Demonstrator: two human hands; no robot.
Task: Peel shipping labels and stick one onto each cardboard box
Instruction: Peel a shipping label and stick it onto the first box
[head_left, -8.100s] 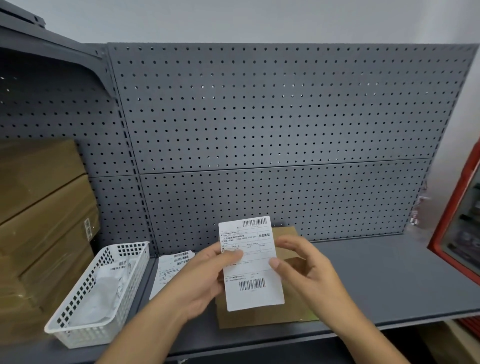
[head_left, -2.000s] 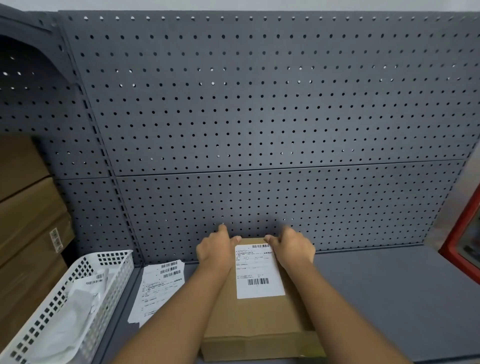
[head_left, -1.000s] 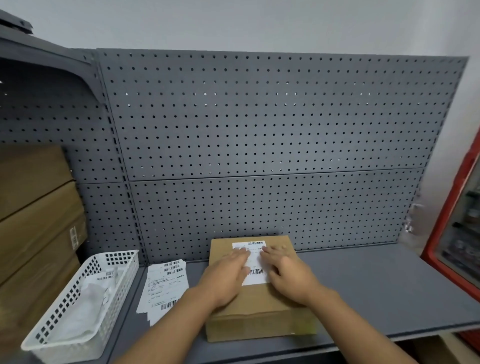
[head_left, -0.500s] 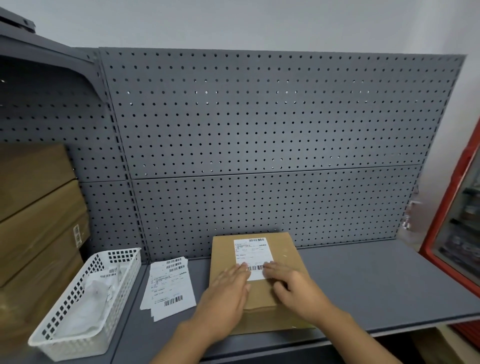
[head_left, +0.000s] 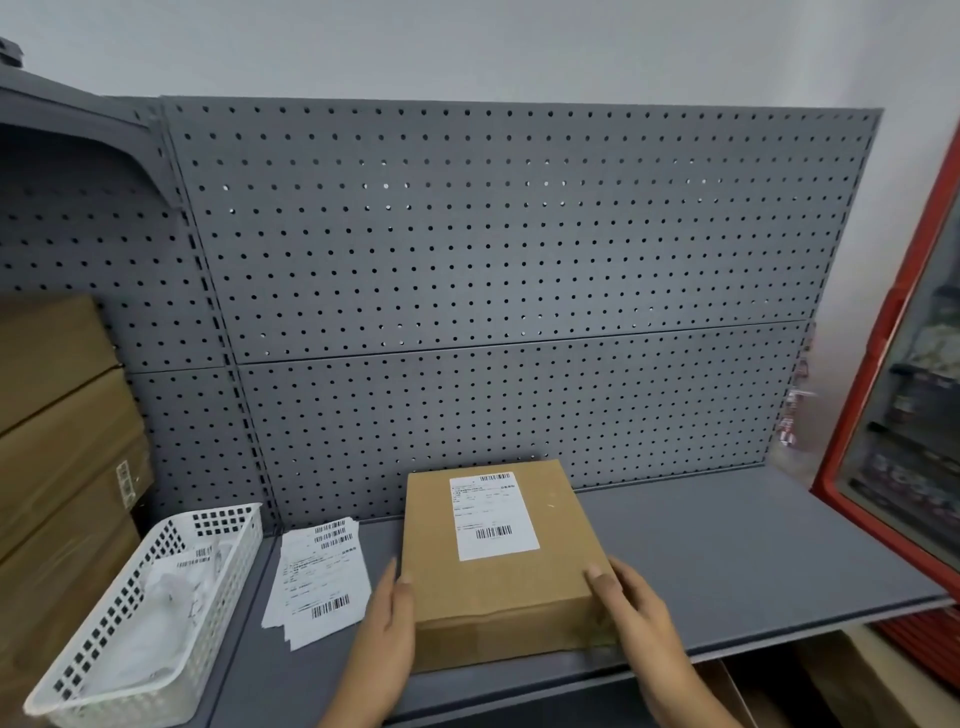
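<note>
Grey pegboard (head_left: 519, 270) backs the grey shelf (head_left: 727, 561) I'm looking down on. Mid-shelf lies the box (head_left: 498, 587), flat, its far end close to the pegboard. The label (head_left: 493, 517) is stuck on the box top, toward the far end, barcodes up. My left hand (head_left: 387, 618) lies flat against the box's left side, fingers straight, thumb tip at the top edge. My right hand (head_left: 631, 603) is at the near right corner, thumb on top, fingers stretched along the side; neither hand curls round the box. Just left of the box sit the loose labels (head_left: 322, 577), fanned in a small pile. Further left is a white basket (head_left: 145, 618) holding crumpled paper, with cartons (head_left: 57, 441) stacked behind it. At far right stands a red cabinet (head_left: 893, 415).
</note>
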